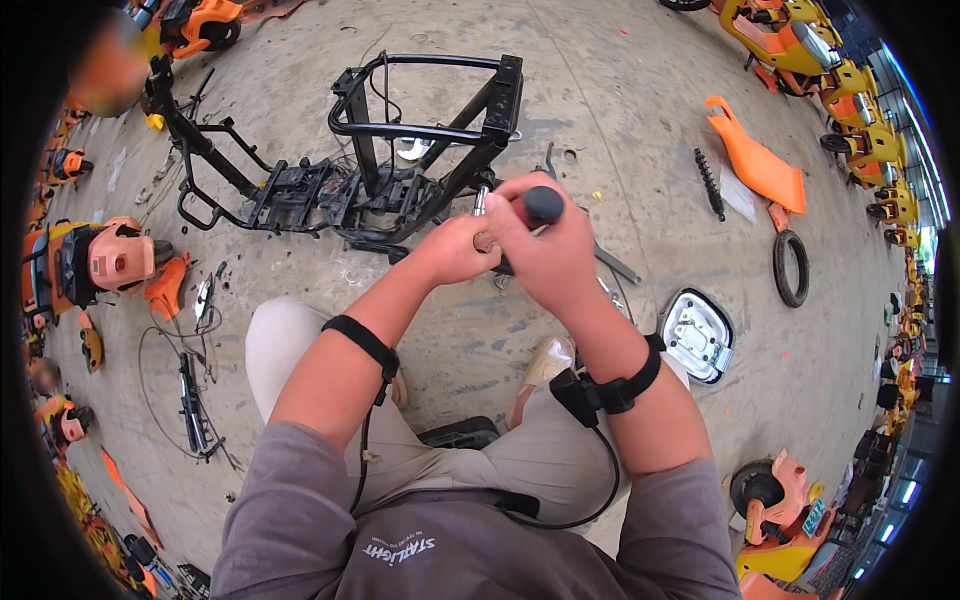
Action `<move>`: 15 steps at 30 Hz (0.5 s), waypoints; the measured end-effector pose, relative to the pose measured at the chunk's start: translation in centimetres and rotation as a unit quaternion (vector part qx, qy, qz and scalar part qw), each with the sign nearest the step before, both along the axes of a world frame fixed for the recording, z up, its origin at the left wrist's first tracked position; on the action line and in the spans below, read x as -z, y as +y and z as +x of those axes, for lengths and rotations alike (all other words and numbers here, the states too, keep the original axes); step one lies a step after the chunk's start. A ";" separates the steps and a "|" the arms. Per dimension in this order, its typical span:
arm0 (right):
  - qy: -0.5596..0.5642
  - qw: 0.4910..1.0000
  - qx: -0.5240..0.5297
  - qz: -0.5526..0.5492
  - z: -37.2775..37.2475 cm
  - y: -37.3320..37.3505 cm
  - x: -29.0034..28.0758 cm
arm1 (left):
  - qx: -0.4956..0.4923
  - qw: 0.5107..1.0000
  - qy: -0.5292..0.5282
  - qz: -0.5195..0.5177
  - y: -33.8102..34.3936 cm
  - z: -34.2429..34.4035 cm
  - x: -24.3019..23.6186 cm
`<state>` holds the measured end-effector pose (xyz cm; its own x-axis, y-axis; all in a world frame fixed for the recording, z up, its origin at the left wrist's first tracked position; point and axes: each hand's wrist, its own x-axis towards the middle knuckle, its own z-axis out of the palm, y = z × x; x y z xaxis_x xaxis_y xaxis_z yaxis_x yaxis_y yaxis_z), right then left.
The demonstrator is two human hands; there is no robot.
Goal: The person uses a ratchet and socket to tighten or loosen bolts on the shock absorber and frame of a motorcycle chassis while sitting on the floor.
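A black metal scooter frame [435,62] stands in front of me, with a squarish upper rail and a lower deck. My right hand [550,245] is closed on a black-handled tool [543,204], its rounded end toward the camera. My left hand [462,250] is closed beside it around a silver metal shaft [481,200] at the lower right of the frame. What the shaft fits onto is mostly hidden by my hands.
An orange body panel [752,155], a black shock absorber [710,185], a tyre [790,267] and a white-lined lid [696,335] lie to the right. Cables and a fork part [193,405] lie left. Orange and yellow scooters [105,260] line both sides.
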<state>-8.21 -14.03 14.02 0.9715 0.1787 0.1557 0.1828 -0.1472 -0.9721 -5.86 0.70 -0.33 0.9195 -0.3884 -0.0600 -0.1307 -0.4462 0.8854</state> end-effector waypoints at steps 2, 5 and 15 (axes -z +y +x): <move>0.021 0.999 0.030 -0.019 0.1 -2.1 0.8 | -0.003 0.996 0.004 0.090 -0.2 0.0 -0.4; 0.042 0.998 0.052 0.011 0.2 -5.0 1.4 | -0.014 0.993 -0.001 0.120 -1.0 -0.3 -1.1; 0.093 0.993 0.074 -0.017 0.1 -7.0 2.0 | -0.063 0.979 -0.020 0.194 -2.0 -0.8 -1.6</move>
